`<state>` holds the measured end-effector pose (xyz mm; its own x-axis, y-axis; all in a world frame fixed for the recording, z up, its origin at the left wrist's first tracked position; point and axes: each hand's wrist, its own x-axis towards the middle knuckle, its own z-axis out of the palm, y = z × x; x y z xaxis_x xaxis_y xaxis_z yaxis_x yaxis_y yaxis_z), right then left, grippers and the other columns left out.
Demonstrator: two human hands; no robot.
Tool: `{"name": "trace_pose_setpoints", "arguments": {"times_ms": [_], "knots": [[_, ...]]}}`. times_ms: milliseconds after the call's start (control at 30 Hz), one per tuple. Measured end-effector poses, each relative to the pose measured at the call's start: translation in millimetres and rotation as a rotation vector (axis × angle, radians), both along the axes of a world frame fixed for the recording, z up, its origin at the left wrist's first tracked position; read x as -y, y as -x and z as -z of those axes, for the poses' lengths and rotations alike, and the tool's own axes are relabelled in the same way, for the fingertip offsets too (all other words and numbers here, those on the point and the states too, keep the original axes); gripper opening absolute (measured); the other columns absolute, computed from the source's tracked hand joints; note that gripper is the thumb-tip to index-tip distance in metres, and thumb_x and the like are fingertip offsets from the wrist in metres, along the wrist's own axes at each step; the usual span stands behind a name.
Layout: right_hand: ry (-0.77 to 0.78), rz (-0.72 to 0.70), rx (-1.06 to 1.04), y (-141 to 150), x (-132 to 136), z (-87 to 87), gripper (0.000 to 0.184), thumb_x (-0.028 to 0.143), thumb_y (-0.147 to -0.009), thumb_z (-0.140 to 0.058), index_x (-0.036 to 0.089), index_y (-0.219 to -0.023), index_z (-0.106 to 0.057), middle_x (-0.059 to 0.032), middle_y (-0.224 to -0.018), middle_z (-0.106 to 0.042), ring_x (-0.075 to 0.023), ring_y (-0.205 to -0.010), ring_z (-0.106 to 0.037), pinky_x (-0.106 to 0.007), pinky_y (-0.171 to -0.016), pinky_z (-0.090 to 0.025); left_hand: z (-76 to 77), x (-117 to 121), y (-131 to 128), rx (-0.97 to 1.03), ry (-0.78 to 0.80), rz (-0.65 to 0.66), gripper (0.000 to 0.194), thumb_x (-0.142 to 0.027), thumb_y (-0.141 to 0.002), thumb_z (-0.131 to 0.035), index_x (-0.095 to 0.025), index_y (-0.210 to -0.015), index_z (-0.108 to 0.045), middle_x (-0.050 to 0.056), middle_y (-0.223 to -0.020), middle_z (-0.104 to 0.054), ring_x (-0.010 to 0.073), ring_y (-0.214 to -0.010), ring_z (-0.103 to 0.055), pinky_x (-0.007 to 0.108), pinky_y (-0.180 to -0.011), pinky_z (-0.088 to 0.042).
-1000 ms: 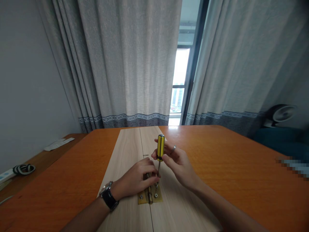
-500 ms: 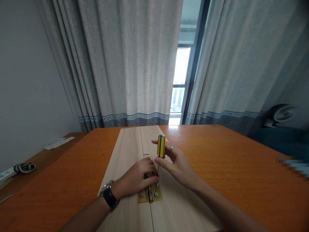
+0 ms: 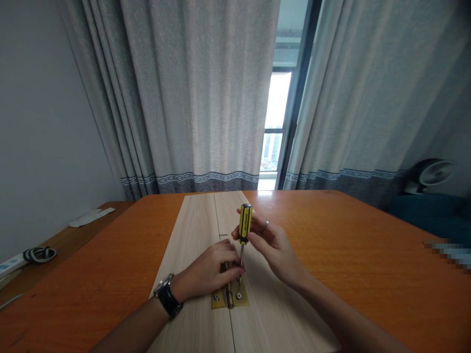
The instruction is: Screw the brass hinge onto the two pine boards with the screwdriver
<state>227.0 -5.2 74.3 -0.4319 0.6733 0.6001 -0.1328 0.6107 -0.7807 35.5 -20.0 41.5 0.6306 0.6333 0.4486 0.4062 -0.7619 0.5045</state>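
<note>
Hands, two, both low over the work. Left hand [image 3: 208, 272]: narrow, fingers curled down over the far end of a brass butt hinge [image 3: 243, 298]; black-strapped wristwatch [image 3: 168, 300] on the wrist. Right hand [image 3: 274, 252]: pinched around a yellow-and-black screwdriver [image 3: 245, 224], held upright; silver ring [image 3: 264, 225] on one finger. Steel shaft drops to the hinge's right leaf, its tip just above a small silver screw [image 3: 239, 295]; contact with any screw head I cannot tell. Hinge: flat, knuckle along the seam between two pale wood boards [image 3: 195, 235], one leaf on each, toward the near end. Boards: on an orange wooden table [image 3: 110, 274]. Left, on a lower wooden ledge: white power strip [image 3: 11, 262]. Far right: round fan [image 3: 436, 171]. Far: grey linen curtains [image 3: 198, 98] parted at a window [image 3: 276, 117].
</note>
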Motion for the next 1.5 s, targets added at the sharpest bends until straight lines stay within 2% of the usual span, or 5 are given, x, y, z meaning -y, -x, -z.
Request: {"name": "trace_pose_setpoints", "arguments": {"times_ms": [300, 700, 967, 1267, 1500], "knots": [[-0.082, 0.177, 0.114, 1.2, -3.9, 2.6, 0.033, 0.032, -0.087, -0.068, 0.025, -0.119, -0.067, -0.0047, -0.096, -0.067, -0.0192, -0.088, -0.06, -0.036, -0.078, -0.05, 1.6, -1.7, 1.1, 0.021, 0.013, 0.001, 0.016, -0.029, -0.094, -0.062, -0.016, -0.085, -0.066, 0.007, -0.095, -0.069, 0.0222, -0.103, -0.06, 0.035, -0.093, -0.048], [-0.011, 0.002, -0.004, 2.3, 1.5, -2.4, 0.039, 0.026, -0.095, -0.052, 0.022, -0.135, -0.055, -0.0068, -0.098, -0.071, -0.0194, -0.092, -0.066, -0.04, -0.087, -0.051, -0.6, 0.6, 0.0, 0.004, 0.008, -0.013, 0.013, -0.022, -0.095, -0.058, -0.016, -0.085, -0.065, 0.005, -0.088, -0.065, 0.0188, -0.094, -0.06, 0.03, -0.087, -0.047], [-0.069, 0.21, 0.165, 0.0, -3.6, 2.3, 0.041, 0.032, -0.088, -0.066, 0.025, -0.128, -0.062, -0.0062, -0.108, -0.068, -0.0188, -0.088, -0.06, -0.037, -0.08, -0.049, 0.7, -0.2, 0.8, 0.027, 0.017, -0.019, 0.011, -0.021, -0.092, -0.062, -0.016, -0.083, -0.062, 0.006, -0.092, -0.068, 0.0204, -0.098, -0.06, 0.032, -0.089, -0.047], [-0.027, 0.169, 0.077, 0.9, -3.2, 2.7, 0.051, 0.033, -0.089, -0.066, 0.023, -0.137, -0.057, -0.0053, -0.094, -0.07, -0.019, -0.084, -0.064, -0.039, -0.081, -0.052, 1.3, 0.5, 0.3, 0.045, 0.023, -0.026, 0.011, -0.024, -0.092, -0.064, -0.017, -0.083, -0.064, 0.006, -0.091, -0.069, 0.0206, -0.099, -0.061, 0.033, -0.09, -0.049], [-0.023, 0.064, 0.07, -0.4, 1.8, -2.6, 0.03, 0.032, -0.096, -0.057, 0.021, -0.123, -0.064, -0.0078, -0.1, -0.072, -0.0187, -0.089, -0.067, -0.039, -0.085, -0.052, 0.3, 0.5, 0.3, 0.035, 0.022, -0.033, 0.011, -0.023, -0.093, -0.062, -0.017, -0.084, -0.064, 0.006, -0.091, -0.067, 0.02, -0.098, -0.06, 0.032, -0.09, -0.049]]}}
